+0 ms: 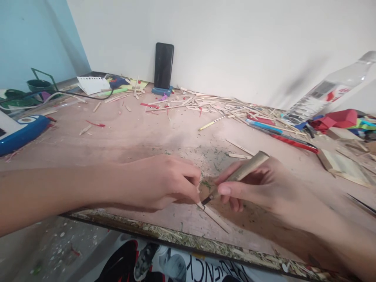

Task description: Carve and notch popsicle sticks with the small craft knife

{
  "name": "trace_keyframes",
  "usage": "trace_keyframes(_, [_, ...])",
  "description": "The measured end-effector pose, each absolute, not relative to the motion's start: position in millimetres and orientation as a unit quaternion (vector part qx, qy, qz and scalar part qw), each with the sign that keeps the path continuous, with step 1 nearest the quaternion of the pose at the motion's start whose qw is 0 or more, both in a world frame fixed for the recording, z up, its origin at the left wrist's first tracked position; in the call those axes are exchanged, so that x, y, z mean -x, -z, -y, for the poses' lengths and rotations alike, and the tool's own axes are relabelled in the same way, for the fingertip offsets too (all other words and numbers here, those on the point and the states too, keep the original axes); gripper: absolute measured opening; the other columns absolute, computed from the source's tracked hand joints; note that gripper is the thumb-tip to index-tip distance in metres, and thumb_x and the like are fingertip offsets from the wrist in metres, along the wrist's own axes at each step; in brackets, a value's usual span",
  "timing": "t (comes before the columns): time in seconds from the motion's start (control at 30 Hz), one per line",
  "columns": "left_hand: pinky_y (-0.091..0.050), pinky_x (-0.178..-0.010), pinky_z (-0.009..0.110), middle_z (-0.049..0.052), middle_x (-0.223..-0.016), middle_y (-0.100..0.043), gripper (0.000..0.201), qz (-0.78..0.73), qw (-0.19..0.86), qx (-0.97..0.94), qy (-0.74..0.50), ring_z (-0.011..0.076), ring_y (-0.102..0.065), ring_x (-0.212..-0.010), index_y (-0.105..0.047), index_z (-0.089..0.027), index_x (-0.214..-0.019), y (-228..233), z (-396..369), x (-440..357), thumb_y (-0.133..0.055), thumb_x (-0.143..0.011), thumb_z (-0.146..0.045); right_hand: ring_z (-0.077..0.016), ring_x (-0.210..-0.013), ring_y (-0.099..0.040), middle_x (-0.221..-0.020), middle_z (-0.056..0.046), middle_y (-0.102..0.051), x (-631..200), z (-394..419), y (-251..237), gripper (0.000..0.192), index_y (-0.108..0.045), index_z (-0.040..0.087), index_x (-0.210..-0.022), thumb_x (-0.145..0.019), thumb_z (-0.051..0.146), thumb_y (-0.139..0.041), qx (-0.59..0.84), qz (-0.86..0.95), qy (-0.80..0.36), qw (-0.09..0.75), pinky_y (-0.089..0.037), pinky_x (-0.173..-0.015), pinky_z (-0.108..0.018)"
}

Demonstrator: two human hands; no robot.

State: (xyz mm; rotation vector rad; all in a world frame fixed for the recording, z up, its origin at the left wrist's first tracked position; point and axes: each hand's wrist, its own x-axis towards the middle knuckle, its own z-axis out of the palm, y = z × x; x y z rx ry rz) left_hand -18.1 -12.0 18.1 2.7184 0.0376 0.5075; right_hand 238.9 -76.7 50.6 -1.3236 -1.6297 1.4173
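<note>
While the left hand (158, 182) lies knuckles-up on the wooden board (123, 133), its fingertips pinch together on the near end of a thin wooden stick (216, 217); grip narrow, closed on the stick; the right hand (252, 184) wraps a craft knife (245, 170) by its tan handle, thumb along the front, fingers curled tight around it; knife blade dark, tip down on the stick right beside the left fingertips; knife long axis runs from upper right at the butt to lower left at the blade, tilted low over the board; stick lies flat near the front edge of the board, long axis from the pinch point toward lower right, free end pointing at the near edge; green flecks scattered around the cut spot; further back a heap of wooden sticks (205, 103) along the wall; a black phone (163, 65) propped upright against the wall; a clear plastic bottle (329, 92) lying tilted at right; red-handled pliers (293, 141) near it; a blue case (20, 131) at far left.
</note>
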Motion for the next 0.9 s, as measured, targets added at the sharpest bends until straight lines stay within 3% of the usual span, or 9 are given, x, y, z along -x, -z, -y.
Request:
trace_keyframes(0.2, [-0.045, -0.080, 0.035, 0.005, -0.101, -0.071, 0.026, -0.009, 0.138, -0.977, -0.164, 0.0198, -0.059, -0.088, -0.076, -0.018, -0.098, -20.5, 14.4, 19.5, -0.055, -0.100, -0.003, -0.0137, -0.052, -0.065, -0.063, -0.004, -0.076, -242.7, 74.4, -50.8, 0.020, -0.088, 0.022, -0.080, -0.075, 0.039, -0.098, 0.497, 0.616, -0.543, 0.281, -0.056, -0.050, -0.021])
trace_keyframes(0.47, [-0.048, -0.085, 0.036, 0.005, -0.103, -0.072, 0.022, -0.011, 0.130, -0.979, -0.153, 0.0204, -0.061, -0.092, -0.074, -0.020, -0.104, -23.7, 15.8, 21.4, -0.054, -0.107, -0.012, -0.0147, -0.055, -0.065, -0.072, -0.004, -0.077, -248.0, 74.3, -55.5, 0.013, -0.088, 0.026, -0.077, -0.076, 0.034, -0.098, 0.494, 0.661, -0.488, 0.284, -0.053, -0.047, -0.023])
trace_keyframes(0.67, [-0.047, -0.083, 0.037, 0.006, -0.106, -0.074, 0.026, -0.006, 0.125, -0.980, -0.153, 0.0206, -0.061, -0.093, -0.076, -0.019, -0.115, -22.9, 14.1, 21.5, -0.052, -0.109, -0.012, -0.0161, -0.058, -0.067, -0.070, -0.003, -0.075, -252.0, 75.7, -56.5, 0.009, -0.089, 0.029, -0.085, -0.082, 0.036, -0.094, 0.473, 0.698, -0.451, 0.294, -0.054, -0.050, -0.025])
trace_keyframes(0.9, [-0.048, -0.082, 0.036, 0.005, -0.103, -0.075, 0.028, 0.004, 0.123, -0.978, -0.170, 0.0204, -0.063, -0.092, -0.076, -0.020, -0.117, -20.1, 11.5, 19.3, -0.051, -0.109, -0.010, -0.0201, -0.066, -0.071, -0.080, -0.005, -0.081, -245.1, 79.2, -60.8, 0.014, -0.088, 0.028, -0.085, -0.081, 0.042, -0.093, 0.479, 0.729, -0.408, 0.270, -0.055, -0.053, -0.028])
